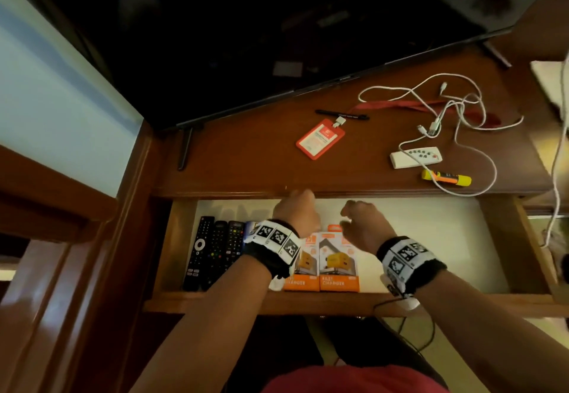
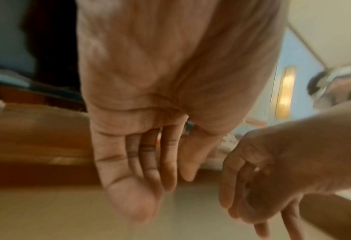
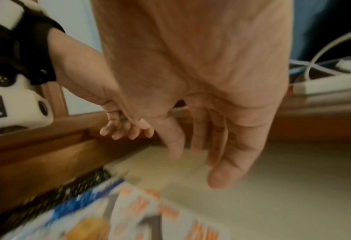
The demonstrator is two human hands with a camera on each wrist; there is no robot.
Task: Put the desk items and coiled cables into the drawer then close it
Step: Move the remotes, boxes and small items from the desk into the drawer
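The wooden drawer (image 1: pixel 338 301) stands pulled out, lined in white. Inside lie three black remotes (image 1: pixel 215 251) at the left and two orange charger boxes (image 1: pixel 335 269) in the middle. My left hand (image 1: pixel 295 207) hovers over the drawer's back near the desk edge, fingers relaxed and empty. My right hand (image 1: pixel 357 220) hangs beside it, also empty, its fingers (image 3: pixel 223 155) straight. On the desk lie a red ID card holder (image 1: pixel 320 138) with its lanyard, a black pen (image 1: pixel 341 114), tangled white cables (image 1: pixel 446 109), a white remote (image 1: pixel 415 157) and a yellow-orange glue stick (image 1: pixel 446 177).
A dark TV screen (image 1: pixel 246 38) stands at the back of the desk on thin feet. A white cable (image 1: pixel 557 158) hangs down at the right edge. The drawer's right half (image 1: pixel 431 238) shows bare white lining. A wooden cabinet side (image 1: pixel 77 269) rises at the left.
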